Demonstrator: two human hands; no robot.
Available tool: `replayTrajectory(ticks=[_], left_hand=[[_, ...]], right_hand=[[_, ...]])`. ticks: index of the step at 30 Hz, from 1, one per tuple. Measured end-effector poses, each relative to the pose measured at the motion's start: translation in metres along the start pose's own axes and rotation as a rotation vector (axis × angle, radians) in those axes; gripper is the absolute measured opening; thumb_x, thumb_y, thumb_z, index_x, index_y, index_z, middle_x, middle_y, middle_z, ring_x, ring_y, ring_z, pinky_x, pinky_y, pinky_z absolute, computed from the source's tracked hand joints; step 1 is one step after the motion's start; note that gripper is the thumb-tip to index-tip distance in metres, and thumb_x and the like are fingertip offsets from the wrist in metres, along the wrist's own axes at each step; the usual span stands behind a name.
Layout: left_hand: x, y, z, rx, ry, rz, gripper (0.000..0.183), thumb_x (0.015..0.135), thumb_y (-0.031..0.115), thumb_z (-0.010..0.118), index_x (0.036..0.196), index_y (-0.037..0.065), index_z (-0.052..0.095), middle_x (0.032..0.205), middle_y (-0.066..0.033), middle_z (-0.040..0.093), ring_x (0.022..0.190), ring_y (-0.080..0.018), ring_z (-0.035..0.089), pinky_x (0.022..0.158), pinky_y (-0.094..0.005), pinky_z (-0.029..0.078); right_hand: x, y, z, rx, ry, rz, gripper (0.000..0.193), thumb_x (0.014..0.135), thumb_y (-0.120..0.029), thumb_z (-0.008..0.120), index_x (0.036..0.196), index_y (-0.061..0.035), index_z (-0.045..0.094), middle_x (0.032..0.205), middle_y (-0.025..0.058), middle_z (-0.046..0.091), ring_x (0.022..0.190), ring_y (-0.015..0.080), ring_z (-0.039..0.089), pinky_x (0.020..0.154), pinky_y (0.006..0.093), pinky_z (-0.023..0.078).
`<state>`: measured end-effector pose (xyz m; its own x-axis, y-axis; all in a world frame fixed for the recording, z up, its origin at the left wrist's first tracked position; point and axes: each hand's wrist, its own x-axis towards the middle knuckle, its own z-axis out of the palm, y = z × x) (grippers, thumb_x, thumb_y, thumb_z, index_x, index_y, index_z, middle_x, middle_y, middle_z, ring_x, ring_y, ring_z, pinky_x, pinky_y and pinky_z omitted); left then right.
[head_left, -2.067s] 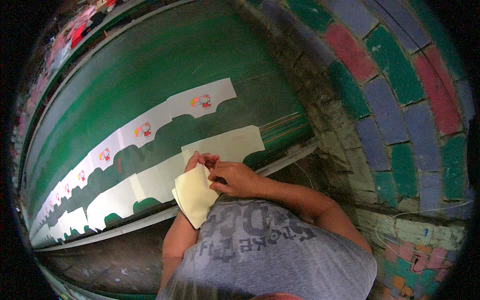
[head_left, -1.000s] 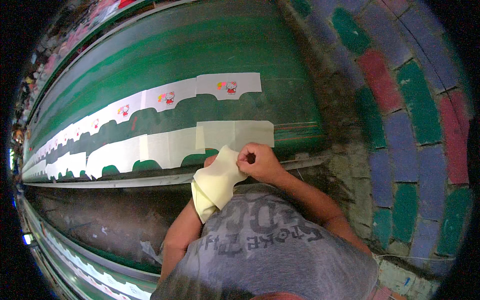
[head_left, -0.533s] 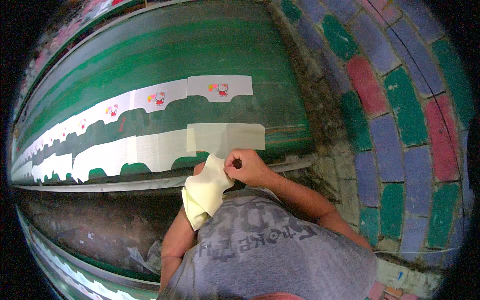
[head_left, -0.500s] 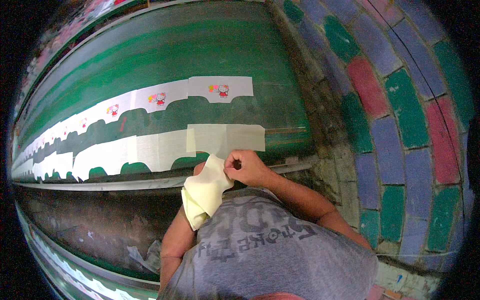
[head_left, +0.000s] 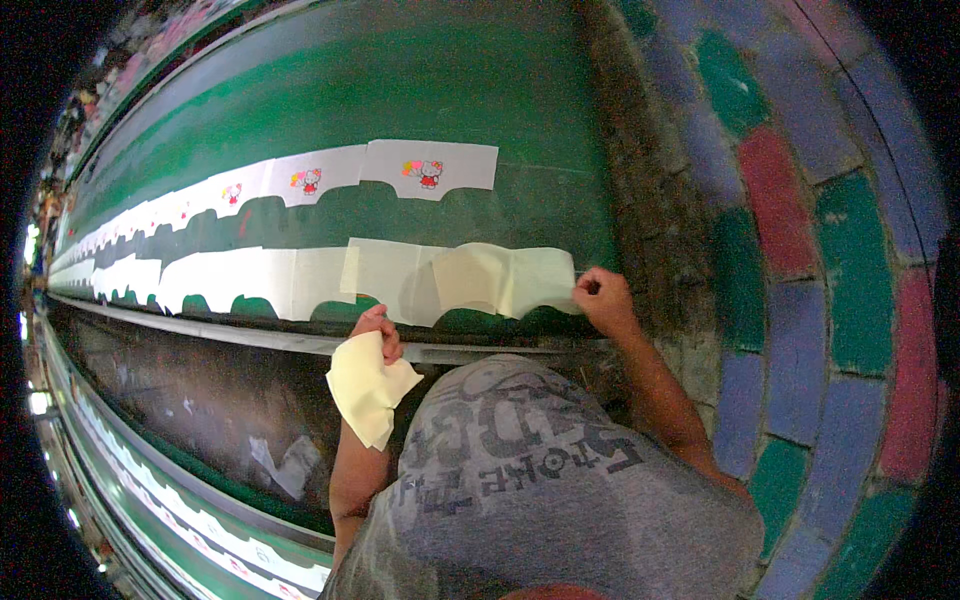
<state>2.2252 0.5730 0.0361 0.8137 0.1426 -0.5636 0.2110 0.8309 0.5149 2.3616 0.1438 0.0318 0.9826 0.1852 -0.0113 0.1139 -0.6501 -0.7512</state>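
My right hand [head_left: 606, 298] pinches the right end of a cream cut fabric piece [head_left: 540, 280]. That piece bulges a little over the green table, its left part overlapping a flat cream piece [head_left: 395, 275]. Closer to my body, my left hand [head_left: 378, 333] has its fingers curled on a pale yellow bunch of fabric pieces [head_left: 372, 388], which hangs over the wrist. How many pieces are in the bunch cannot be made out. Farther back lies a row of white cut pieces with a printed cartoon cat, the closest being a printed piece [head_left: 475, 165].
The long green table [head_left: 400, 90] runs away to the left, with a pale rail [head_left: 250, 338] along its near edge. A second green table [head_left: 240, 520] with white pieces stands at the lower left. Crumpled clear plastic [head_left: 290, 465] lies between them. Coloured bricks [head_left: 775, 200] are at the right.
My right hand has moved right, drawing a fabric piece from the bunch out over the table. My left hand has shifted left and down with the rest. The view has tilted slightly.
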Motion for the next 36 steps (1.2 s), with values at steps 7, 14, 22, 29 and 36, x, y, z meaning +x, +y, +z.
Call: replayTrajectory(ticks=[7, 14, 22, 29, 36], left_hand=[[-0.031, -0.028, 0.016, -0.119, 0.1, 0.137, 0.019, 0.113, 0.019, 0.066, 0.128, 0.008, 0.067, 0.086, -0.0049, 0.067, 0.055, -0.0155, 0.051, 0.044, -0.0305, 0.041], [-0.077, -0.033, 0.011, -0.218, 0.276, 0.249, 0.017, 0.11, 0.021, 0.069, 0.122, 0.009, 0.072, 0.081, -0.0035, 0.065, 0.056, -0.0181, 0.055, 0.046, -0.0307, 0.042], [-0.073, -0.007, -0.05, -0.321, 0.069, 0.343, 0.034, 0.1, 0.012, 0.076, 0.133, 0.007, 0.068, 0.089, -0.0137, 0.07, 0.064, -0.0274, 0.061, 0.052, -0.038, 0.047], [-0.074, 0.029, -0.117, -0.509, -0.398, 0.565, 0.043, 0.096, 0.0, 0.072, 0.137, 0.008, 0.065, 0.098, -0.0181, 0.075, 0.076, -0.0369, 0.075, 0.068, -0.0512, 0.062], [-0.202, 0.081, -0.161, -0.327, 0.046, 1.009, 0.033, 0.1, 0.0, 0.068, 0.133, 0.002, 0.066, 0.109, -0.015, 0.075, 0.098, -0.0332, 0.079, 0.085, -0.0452, 0.066]], right_hand=[[0.014, 0.087, -0.047, -0.111, -0.038, 0.063, 0.016, 0.084, -0.015, 0.082, 0.09, -0.0014, 0.075, 0.082, 0.0108, 0.075, 0.075, 0.0206, 0.071, 0.072, 0.0395, 0.058], [0.06, 0.138, -0.061, -0.345, -0.074, -0.213, 0.037, 0.084, -0.034, 0.082, 0.093, 0.0015, 0.076, 0.086, 0.0212, 0.073, 0.077, 0.041, 0.071, 0.074, 0.0525, 0.058], [0.088, 0.026, -0.009, -0.618, -0.075, -0.404, 0.023, 0.092, -0.011, 0.078, 0.112, 0.0024, 0.077, 0.107, 0.0233, 0.078, 0.094, 0.0411, 0.078, 0.086, 0.0507, 0.063], [0.009, -0.24, 0.196, 0.492, -1.104, -0.318, 0.053, 0.1, -0.012, 0.078, 0.147, 0.0038, 0.062, 0.128, 0.0148, 0.076, 0.119, 0.0275, 0.075, 0.101, 0.0406, 0.062], [-0.102, -0.364, 0.314, 0.498, -1.985, 0.046, 0.052, 0.101, -0.022, 0.079, 0.143, 0.0055, 0.065, 0.125, 0.013, 0.08, 0.11, 0.0235, 0.077, 0.106, 0.0398, 0.059]])
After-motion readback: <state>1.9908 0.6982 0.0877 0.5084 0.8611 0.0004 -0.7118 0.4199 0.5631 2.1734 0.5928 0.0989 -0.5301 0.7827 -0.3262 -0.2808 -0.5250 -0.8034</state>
